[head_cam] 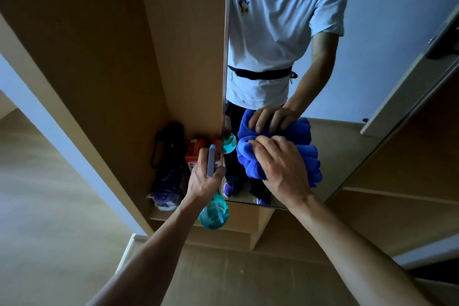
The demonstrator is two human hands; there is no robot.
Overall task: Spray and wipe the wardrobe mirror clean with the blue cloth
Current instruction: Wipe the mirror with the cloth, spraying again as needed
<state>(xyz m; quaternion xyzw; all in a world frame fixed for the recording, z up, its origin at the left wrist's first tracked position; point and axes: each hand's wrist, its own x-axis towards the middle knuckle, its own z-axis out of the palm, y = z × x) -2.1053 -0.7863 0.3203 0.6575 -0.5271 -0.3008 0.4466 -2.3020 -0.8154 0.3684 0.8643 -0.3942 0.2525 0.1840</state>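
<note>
- Left hand (pixel 203 179): grip clamped round the neck of the spray bottle (pixel 213 213), held just beside the left edge of the mirror (pixel 335 144).
- Right hand (pixel 280 166): grip curled over the bunched blue cloth (pixel 308 156), which is pressed against the lower part of the glass.
- Step in hand, as judged: wiping; the bottle is idle.
- Next move calls for even pressure and overlapping strokes across the glass, with the bottle kept clear of the wardrobe (pixel 124 57) side panel.
</note>
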